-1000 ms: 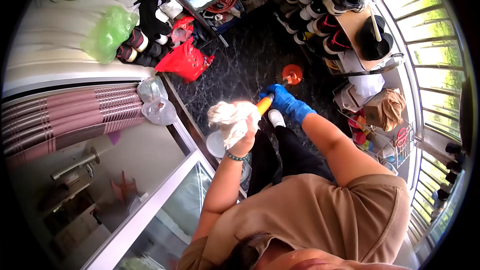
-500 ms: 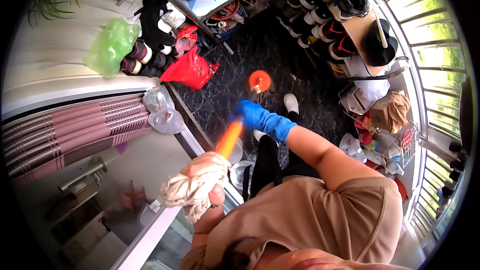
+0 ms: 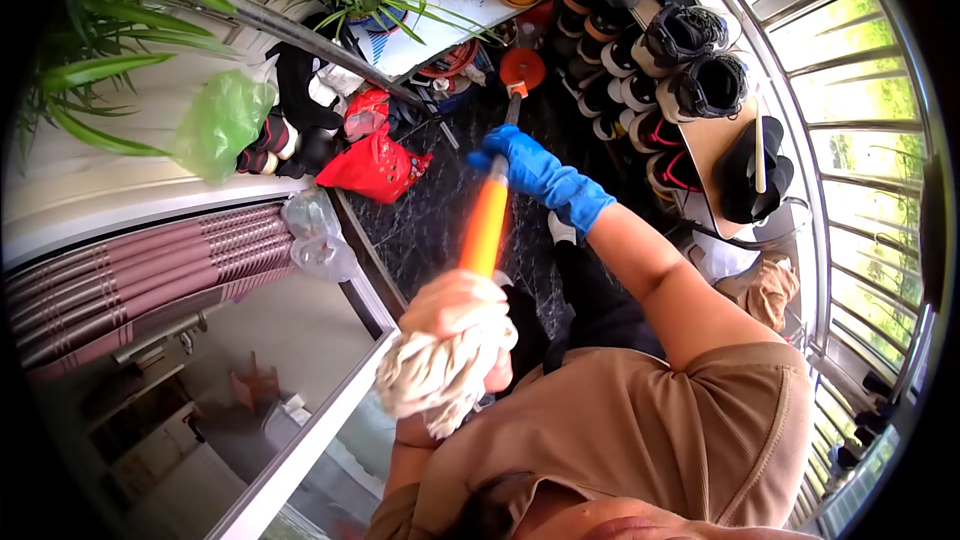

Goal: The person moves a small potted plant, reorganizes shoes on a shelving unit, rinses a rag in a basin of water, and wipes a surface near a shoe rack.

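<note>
My left hand [image 3: 455,315] is bare and wraps round the top of a pole with an orange grip [image 3: 485,230]. A cream cloth or glove [image 3: 435,370] is bunched in the same hand. Lower on the pole, my right hand [image 3: 515,158], in a blue rubber glove, is closed around the metal shaft. The pole slants away from me, ending in a round orange-red head [image 3: 522,68] near the floor, by the foot of the plant stand and shoe rack. Whatever lies beneath that head is hidden.
A shoe rack [image 3: 640,90] full of shoes stands at the right. Potted plants sit on a white stand [image 3: 470,10] at the top. Left of the dark floor [image 3: 400,220] lie a red bag [image 3: 375,168] and green bag [image 3: 222,125]. A glass door frame [image 3: 310,420] is near my left arm.
The orange-red head has moved away, up toward the plant stand and shoe rack. My gloved hand has reached forward along with it. Both hands have kept hold of the pole.
</note>
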Motion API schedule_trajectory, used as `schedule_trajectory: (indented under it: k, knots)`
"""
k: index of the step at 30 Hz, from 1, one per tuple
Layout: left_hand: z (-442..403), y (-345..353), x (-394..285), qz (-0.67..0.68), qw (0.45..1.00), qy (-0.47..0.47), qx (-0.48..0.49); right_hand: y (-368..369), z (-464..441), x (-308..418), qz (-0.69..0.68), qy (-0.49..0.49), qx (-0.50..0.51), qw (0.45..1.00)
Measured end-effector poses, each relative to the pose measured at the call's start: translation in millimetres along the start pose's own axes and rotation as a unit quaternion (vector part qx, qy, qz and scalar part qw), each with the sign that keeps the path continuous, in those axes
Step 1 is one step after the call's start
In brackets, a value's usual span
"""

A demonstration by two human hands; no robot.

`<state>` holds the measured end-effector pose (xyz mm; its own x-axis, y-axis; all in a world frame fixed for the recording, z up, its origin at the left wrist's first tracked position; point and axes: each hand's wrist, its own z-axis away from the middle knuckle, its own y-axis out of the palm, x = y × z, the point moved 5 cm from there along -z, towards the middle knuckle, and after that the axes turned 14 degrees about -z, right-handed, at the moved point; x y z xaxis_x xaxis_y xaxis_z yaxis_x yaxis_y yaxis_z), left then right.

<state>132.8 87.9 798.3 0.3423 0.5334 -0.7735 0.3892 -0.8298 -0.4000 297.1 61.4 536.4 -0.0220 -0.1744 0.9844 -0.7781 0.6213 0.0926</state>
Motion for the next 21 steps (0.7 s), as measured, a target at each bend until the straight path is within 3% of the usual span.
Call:
schedule_trajectory:
  k: [2,3,6,7,9,12,17,19,21]
  knots:
    - [1,22,29,-0.027,0.996,0.030,-0.074,-18,-24,-21,0.024,-0.037,0.006,0.999]
    - [-7,33,41,-0.109,0.991,0.000,-0.078,-26,-34,-27,0.120,-0.032,0.035,0.992]
    - [-5,51,90,-0.208,0.976,-0.014,-0.066,-42,-52,-101,-0.135,0.063,0.003,0.989]
    - [-5,56,103,-0.246,0.966,-0.031,-0.079,-48,-56,-110,-0.136,0.062,0.003,0.989]
    - [-17,63,123,-0.308,0.950,-0.050,-0.014,-58,-63,-123,-0.138,0.062,0.001,0.988]
    - [29,60,186,-0.308,0.929,-0.190,0.073,-53,-65,-138,0.074,0.009,0.069,0.995]
    - [0,38,142,-0.161,0.973,-0.141,-0.088,-35,-54,-142,0.000,0.120,0.058,0.991]
    - [13,29,148,-0.128,0.970,-0.192,-0.071,-27,-44,-128,0.023,0.160,0.057,0.985]
    - [4,16,129,-0.153,0.974,-0.159,-0.049,-13,-39,-100,0.070,0.120,0.088,0.986]
